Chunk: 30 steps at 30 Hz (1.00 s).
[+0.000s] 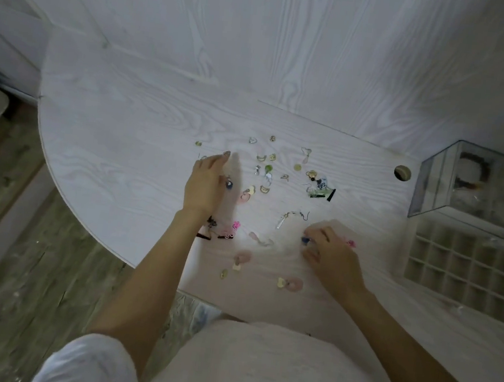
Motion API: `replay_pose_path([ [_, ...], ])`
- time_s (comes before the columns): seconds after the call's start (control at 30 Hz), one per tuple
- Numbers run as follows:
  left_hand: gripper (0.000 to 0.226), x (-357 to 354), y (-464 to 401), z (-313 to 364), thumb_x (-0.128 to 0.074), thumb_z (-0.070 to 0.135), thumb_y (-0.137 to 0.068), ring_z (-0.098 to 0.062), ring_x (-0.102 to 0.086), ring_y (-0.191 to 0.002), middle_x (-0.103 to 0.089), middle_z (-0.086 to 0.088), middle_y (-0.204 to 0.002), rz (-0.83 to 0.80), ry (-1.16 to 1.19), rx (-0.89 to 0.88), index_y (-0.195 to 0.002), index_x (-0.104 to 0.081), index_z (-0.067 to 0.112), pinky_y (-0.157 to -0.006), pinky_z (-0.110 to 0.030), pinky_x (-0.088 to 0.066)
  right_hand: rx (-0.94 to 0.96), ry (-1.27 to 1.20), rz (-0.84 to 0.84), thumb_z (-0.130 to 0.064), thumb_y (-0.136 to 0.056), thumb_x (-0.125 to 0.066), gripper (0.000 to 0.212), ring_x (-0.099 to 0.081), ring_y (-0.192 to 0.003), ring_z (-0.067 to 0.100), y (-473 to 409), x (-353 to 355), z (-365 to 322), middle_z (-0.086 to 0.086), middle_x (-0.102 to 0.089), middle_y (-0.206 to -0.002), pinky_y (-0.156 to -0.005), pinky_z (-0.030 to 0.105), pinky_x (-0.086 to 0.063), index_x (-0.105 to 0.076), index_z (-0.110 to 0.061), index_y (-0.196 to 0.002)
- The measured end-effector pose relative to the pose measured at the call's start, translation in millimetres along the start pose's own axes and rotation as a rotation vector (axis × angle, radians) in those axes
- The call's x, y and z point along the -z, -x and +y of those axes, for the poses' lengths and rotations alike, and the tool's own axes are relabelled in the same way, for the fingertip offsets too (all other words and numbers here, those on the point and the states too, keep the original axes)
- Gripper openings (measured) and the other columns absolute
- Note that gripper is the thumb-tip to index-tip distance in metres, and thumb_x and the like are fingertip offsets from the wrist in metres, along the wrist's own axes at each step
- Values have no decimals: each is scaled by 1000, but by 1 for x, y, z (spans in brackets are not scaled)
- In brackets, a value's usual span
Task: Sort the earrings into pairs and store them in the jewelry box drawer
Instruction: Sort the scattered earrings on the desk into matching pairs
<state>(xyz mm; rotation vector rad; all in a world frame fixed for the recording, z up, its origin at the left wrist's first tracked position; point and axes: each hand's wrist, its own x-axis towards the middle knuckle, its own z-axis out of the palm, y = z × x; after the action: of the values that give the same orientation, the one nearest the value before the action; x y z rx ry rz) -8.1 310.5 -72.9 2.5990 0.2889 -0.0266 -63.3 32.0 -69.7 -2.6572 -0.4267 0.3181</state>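
White wood-grain tabletop (pixel 127 120) carries scattered earrings (pixel 265 173) across its middle. Your left hand (pixel 205 185) lies flat, fingers extended and loose, beside a small dark blue earring (pixel 229 184); whether it touches it cannot be determined. Your right hand (pixel 331 253) is curled, fingertips pinched on a small blue piece (pixel 305 239). To your right, the clear jewelry box (pixel 440 181) stands with its gridded drawer (pixel 468 265) pulled out.

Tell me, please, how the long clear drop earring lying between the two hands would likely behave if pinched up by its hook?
The clear drop earring looks thin and jointed, so it would probably dangle and swing. It seems very light and might slide across the smooth white table if nudged. Its fine wire hook could snag the earrings beside it.
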Motion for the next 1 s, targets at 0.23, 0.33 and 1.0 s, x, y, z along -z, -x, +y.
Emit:
replay_pose_path([
  [0.23,37,-7,-22,-10,-56,8,-85,-32,-39,-113,-52,-15,-123,-72,-107,7,-122,-57,12,-88,-39,-41,-72,48,26,-16,-87,-59,8,-55,-70,17,-7,2,-1,1,-58,-96,-49,18,-25,-63,-15,-93],
  [0.33,36,-4,-25,-11,-64,16,-83,-31,-40,-112,-53,-14,-121,-90,-95,-7,-118,-58,11,-90,-38,-41,-104,55,54,-18,-88,-57,7,-53,-70,15,-10,2,-1,0,-58,-95,-51,18,-25,-63,-16,-92],
  [1.0,35,-98,27,147,-61,12,-86,-24,-59,-96,-60,-9,-116,-370,314,-327,-120,-55,12,-83,-30,-47,-566,-180,224,-22,-84,-64,20,-56,-82,21,-43,34,62,11,-62,-96,-67,27,-37,-63,-8,-98],
])
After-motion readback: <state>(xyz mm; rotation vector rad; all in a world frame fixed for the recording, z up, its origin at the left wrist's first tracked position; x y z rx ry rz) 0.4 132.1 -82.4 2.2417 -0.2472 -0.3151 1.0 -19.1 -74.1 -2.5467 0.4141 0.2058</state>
